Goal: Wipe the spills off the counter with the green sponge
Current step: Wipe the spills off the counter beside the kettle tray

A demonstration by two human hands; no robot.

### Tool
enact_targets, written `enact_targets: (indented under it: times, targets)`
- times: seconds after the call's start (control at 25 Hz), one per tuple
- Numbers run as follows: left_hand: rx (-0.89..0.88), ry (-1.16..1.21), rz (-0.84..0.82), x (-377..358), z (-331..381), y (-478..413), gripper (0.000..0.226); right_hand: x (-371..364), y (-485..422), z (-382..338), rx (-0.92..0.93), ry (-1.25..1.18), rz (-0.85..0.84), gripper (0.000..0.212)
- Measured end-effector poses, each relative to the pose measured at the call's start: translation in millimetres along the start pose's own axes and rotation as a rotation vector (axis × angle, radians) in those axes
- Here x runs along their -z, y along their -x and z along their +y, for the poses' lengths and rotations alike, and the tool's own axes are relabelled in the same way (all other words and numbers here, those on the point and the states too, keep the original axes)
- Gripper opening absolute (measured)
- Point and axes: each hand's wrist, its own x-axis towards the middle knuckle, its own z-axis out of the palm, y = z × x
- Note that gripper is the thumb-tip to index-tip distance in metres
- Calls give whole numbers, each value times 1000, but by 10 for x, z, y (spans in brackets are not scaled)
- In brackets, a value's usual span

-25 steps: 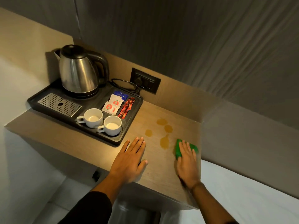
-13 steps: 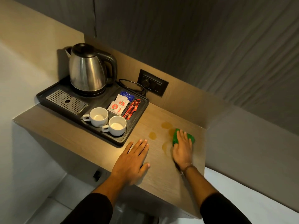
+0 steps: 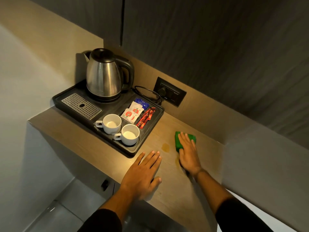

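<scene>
- Right hand (image 3: pixel 188 154): laid flat, fingers together and extended, pressing the green sponge (image 3: pixel 184 140) against the counter (image 3: pixel 192 190). The sponge is held down under the palm and fingers, not pinched; its far and left parts show beyond the fingertips.
- Position of the sponge: toward the rear right of the counter, just right of the black tray (image 3: pixel 133 149) and well short of the wall socket (image 3: pixel 169 91). Compared with one second ago it has travelled away from the person, from near the front of the spill patch to its far side.
- Spills: earlier four amber patches were visible in a cluster. Now one round patch (image 3: pixel 165 147) remains plainly visible, just left of the sponge, and a faint smear (image 3: pixel 177 161) lies beside the heel of the right hand. The two rearmost patches are no longer seen; whether they are wiped or merely covered by the sponge and hand cannot be told.
- Left hand (image 3: pixel 143 174): empty, spread flat on the counter near its front edge, fingers wide, apparently bracing the body. Its placement is unchanged across the three pictures.
- Stage of the task, as judged: the wipe is under way and partly done. The remaining round patch lies between the sponge and the tray corner, so a stroke leftward would be needed, kept clear of the tray rim.
- Bystanders: kettle (image 3: pixel 104 76) and two white cups (image 3: pixel 120 129) stand in the tray, untouched.
</scene>
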Motion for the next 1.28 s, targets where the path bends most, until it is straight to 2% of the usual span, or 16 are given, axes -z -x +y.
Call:
enact_targets:
  times: [0.04, 0.12, 0.2, 0.28, 0.36, 0.44, 0.48, 0.6, 0.72, 0.84, 0.96, 1.04, 1.2, 1.28]
  targets:
    - [-1, 1, 9, -5, -1, -2, 74, 10, 224, 129, 87, -1, -42, 69]
    - [-6, 4, 7, 1, 3, 0, 74, 135, 474, 433, 120, -1, -61, 69]
    - [-6, -9, 3, 15, 16, 5, 74, 222, 199, 395, -12, 3, -13, 66]
    - [-2, -7, -3, 28, 19, 4, 75, 168, -209, 49, -119, -22, 28, 66]
    - [-2, 0, -8, 37, 14, -2, 75, 3, -222, -263, 31, -43, -67, 68]
    - [-7, -2, -2, 31, 23, 6, 75, -90, 164, -127, 247, -18, -167, 68]
    - [-8, -2, 10, 32, 20, 4, 75, -52, 419, 58, 294, -3, -194, 68]
    - [-11, -1, 10, 56, 31, 10, 74, 135, 630, 421, 253, -27, -154, 69]
    - [-7, -16, -20, 79, 36, 12, 74, 67, 48, 25, 82, -34, -64, 69]
    - [-9, -23, -20, 84, 39, 6, 74, -100, 46, -231, 245, -33, -201, 73]
    - [-9, -30, -5, 70, 30, 8, 74, -38, 683, 285, 360, 9, -264, 68]
    - [-12, -26, -1, 63, 32, 5, 74, 74, 742, 487, 343, -7, -242, 69]
    - [-12, -23, -4, 46, 28, -3, 74, 1, 199, -74, 136, 0, -114, 74]
    - [-16, -23, -15, 31, 14, -7, 75, -113, 424, -213, 203, -22, -159, 73]
